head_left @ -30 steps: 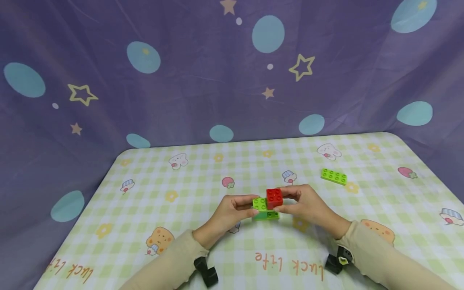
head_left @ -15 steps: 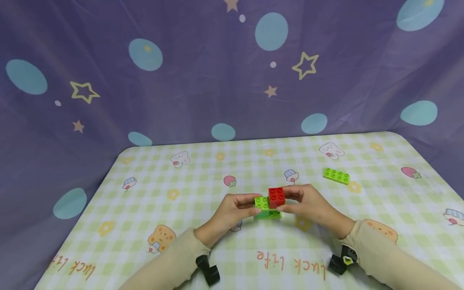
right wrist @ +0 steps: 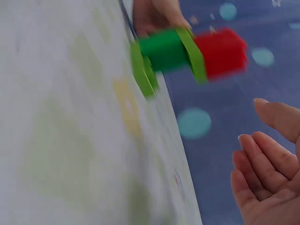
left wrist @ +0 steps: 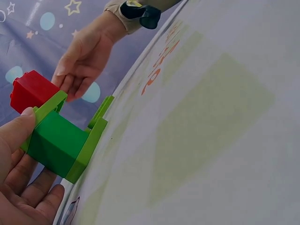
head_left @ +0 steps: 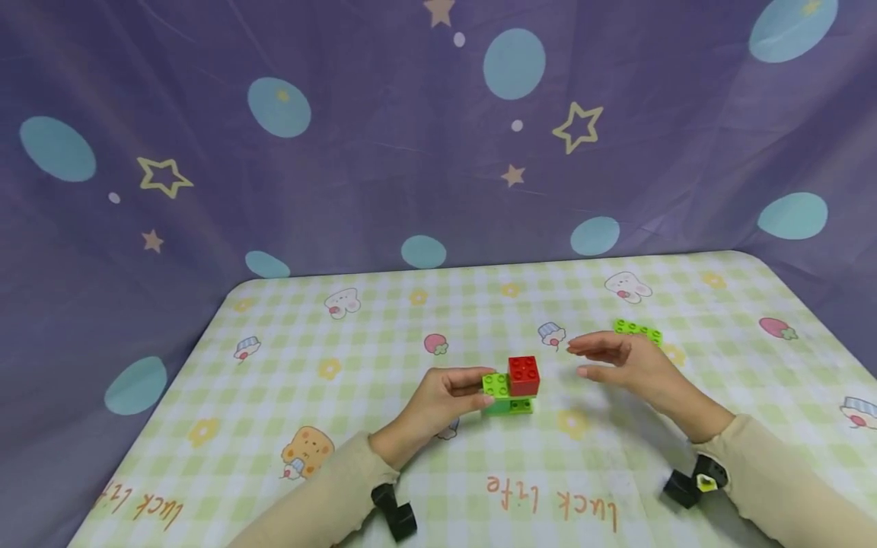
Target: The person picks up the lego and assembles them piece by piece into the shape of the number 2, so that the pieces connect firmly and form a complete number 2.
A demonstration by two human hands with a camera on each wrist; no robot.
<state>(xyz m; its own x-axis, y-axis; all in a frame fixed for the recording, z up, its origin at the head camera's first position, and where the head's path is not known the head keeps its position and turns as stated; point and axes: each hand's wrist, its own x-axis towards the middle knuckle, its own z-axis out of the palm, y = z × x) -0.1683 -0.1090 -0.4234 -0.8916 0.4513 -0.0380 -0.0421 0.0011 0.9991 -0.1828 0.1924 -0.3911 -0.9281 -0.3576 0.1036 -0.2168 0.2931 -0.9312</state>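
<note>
My left hand grips the left end of a small toy-brick stack, thumb in front and fingers behind. At the bottom of the stack is a lime base plate, standing on the cloth. A dark green brick sits on its left part, topped by a second lime plate. The red brick is on the right end of that upper plate, over the gap below. To the right, my right hand hovers with relaxed fingers and thumb apart, nothing between them. Behind it lies a loose lime plate, partly hidden by the hand.
A checked, cartoon-printed cloth covers the table. Its far edge meets a purple curtain with stars and blue dots. Black wrist cameras are strapped under both sleeves.
My right hand has let go of the red brick and moved right, toward the loose lime plate. The red brick stays on the stack, and my left hand keeps its grip.
</note>
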